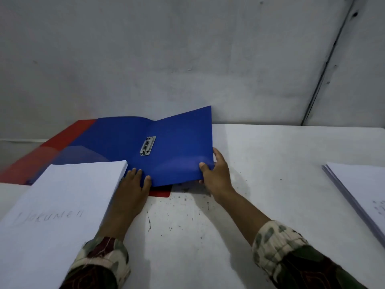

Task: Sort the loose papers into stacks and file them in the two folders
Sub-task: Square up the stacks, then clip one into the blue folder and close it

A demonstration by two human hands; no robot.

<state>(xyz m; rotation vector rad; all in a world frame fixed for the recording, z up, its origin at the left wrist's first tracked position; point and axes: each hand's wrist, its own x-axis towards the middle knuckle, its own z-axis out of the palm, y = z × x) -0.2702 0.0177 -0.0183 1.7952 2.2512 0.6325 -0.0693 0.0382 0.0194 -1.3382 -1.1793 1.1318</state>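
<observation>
Head view: an open blue folder [166, 142] is lying on a white tabletop [270, 163] against a grey wall, its metal clip [147, 146] showing, overlapping a red folder [68, 138] beneath. The right hand [216, 174] is pinching the blue folder's near right corner, thumb on top. The left hand [133, 188] is resting flat on its near edge, fingers straight. One paper stack [52, 215] is sitting left, another paper stack [360, 190] far right.

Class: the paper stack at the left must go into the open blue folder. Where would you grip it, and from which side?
Grip the paper stack at its right long edge, coming from the right beside the left hand: that thick edge is exposed and nearest the blue folder.
</observation>
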